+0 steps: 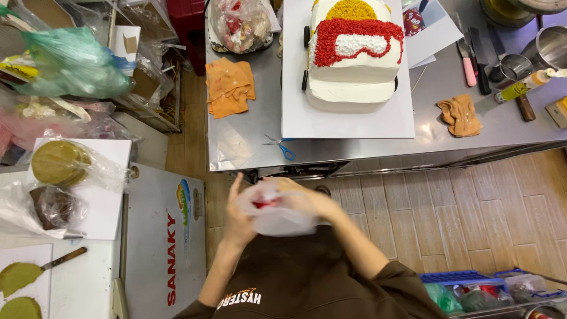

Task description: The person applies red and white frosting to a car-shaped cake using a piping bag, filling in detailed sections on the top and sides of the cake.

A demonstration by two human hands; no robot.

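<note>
Both hands work a clear piping bag of red icing at chest height, off the steel table. Left hand cups it, fingers spread; right hand wraps its top. Step judged: bag preparation; next, firm twisting.

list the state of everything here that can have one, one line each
piping bag: held in both hands, red icing inside, blurred
left hand: gripping the bag's side
right hand: closed over the bag's top
car-shaped cake: part-iced, red and yellow on top, sides plain white
scissors: lying on the steel table, blades shut
orange cloth: crumpled
</note>
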